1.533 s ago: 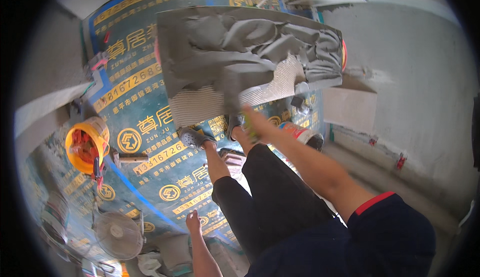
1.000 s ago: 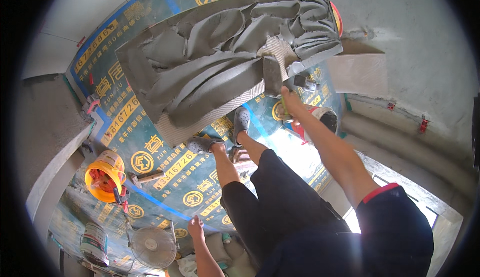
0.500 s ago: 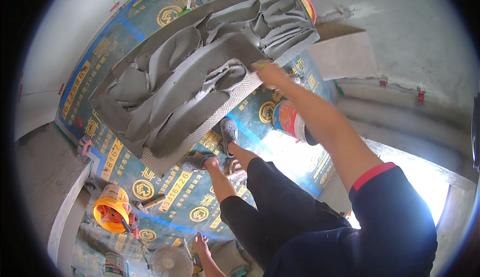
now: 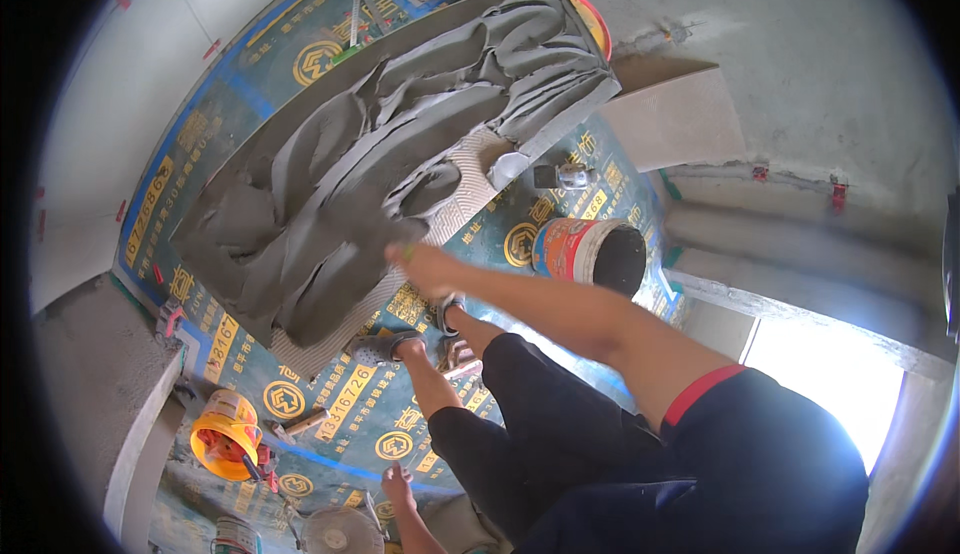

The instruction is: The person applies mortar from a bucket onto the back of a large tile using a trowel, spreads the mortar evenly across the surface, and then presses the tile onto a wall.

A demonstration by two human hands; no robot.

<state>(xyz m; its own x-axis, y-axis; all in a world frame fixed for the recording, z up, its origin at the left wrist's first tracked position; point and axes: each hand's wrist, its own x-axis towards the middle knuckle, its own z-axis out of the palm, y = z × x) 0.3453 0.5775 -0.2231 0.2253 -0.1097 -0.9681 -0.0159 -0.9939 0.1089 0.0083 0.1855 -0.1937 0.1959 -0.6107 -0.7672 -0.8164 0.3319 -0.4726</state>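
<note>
Right hand gripping a trowel, its blade blurred, over the near side of a mortar-covered slab at its twelve o'clock. The left hand hangs loose, fingers half-curled, at six; a bucket sits at three.

Green floor sheet: 1 yellow bucket, 1 hammer.

Tile: long, rectangular, lying aslant, its pale ribbed face up; mortar: grey, thick, in smeared swirls over most of the tile; ribs bare along the near edge and in a patch right of its middle; trowel: blurred, greenish-handled, at the near edge, left of that patch
</note>
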